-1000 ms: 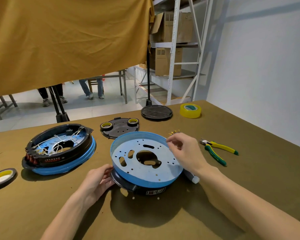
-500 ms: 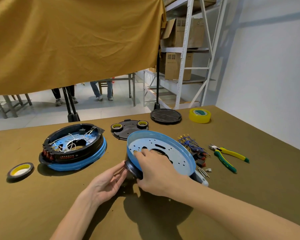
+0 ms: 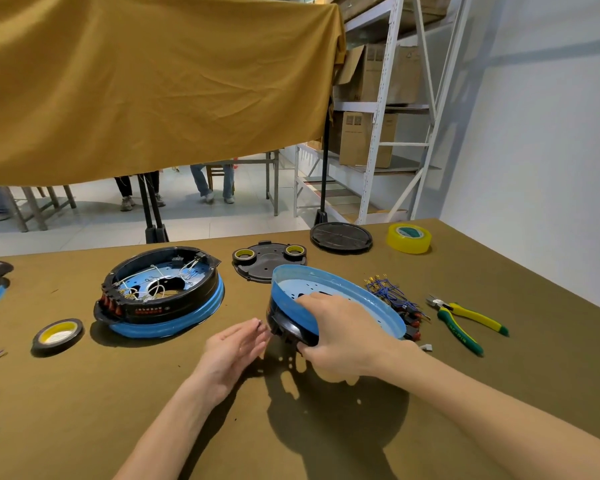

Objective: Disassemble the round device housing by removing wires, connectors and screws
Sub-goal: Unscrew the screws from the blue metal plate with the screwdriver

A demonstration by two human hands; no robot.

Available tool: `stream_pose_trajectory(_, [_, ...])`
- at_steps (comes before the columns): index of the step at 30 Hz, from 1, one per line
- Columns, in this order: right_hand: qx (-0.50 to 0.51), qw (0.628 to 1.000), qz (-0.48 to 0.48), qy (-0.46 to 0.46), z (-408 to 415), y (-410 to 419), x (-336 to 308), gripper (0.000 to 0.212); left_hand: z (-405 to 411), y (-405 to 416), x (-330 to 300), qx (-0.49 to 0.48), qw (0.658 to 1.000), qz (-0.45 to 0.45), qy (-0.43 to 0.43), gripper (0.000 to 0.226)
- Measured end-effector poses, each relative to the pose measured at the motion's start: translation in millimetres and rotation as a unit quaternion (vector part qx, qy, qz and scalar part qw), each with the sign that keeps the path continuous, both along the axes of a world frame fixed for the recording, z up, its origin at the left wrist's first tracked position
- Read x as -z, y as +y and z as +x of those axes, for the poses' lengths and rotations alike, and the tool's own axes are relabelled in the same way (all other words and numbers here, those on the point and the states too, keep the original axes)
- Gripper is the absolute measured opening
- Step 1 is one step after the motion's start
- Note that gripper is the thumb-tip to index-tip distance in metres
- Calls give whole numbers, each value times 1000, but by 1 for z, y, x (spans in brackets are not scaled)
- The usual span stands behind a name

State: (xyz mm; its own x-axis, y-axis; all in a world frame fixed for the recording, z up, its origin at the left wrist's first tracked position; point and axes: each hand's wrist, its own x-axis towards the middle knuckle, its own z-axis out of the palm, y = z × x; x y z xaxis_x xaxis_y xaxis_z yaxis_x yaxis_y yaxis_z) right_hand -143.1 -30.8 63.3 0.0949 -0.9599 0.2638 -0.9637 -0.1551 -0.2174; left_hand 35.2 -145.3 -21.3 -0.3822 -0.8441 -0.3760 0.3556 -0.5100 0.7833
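Now your right hand [image 3: 340, 332] grips the near-left rim of the round housing [image 3: 329, 303], tipped up off the table [image 3: 499, 403] near its middle; your left hand [image 3: 234, 351], fingers relaxed and apart, waits just left of that raised edge. Removed wires [image 3: 388, 292] and pliers [image 3: 465, 322] lie toward the right edge.

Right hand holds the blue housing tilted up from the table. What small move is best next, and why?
Probably bring the left hand under the lifted near edge to steady it. The right hand alone grips the rim of the blue housing, which tilts clear of the table, while the left hand is open just beside its black underside.
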Motion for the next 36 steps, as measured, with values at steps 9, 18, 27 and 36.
stream_pose_trajectory(9, [-40,993,47,98,18,-18,42,65,-4,7,-7,-131,912,-358,-153,11])
stream_pose_trajectory(18, [18,894,91,-438,-8,-15,25,21,-21,31,-3,-58,834,-511,-200,15])
stream_pose_trajectory(27, [64,873,-43,-482,-56,24,25,13,-31,42,7,-61,677,-659,-321,36])
stream_pose_trajectory(36, [294,955,-39,-20,-154,77,79,26,-27,35,25,-62,642,-675,-357,44])
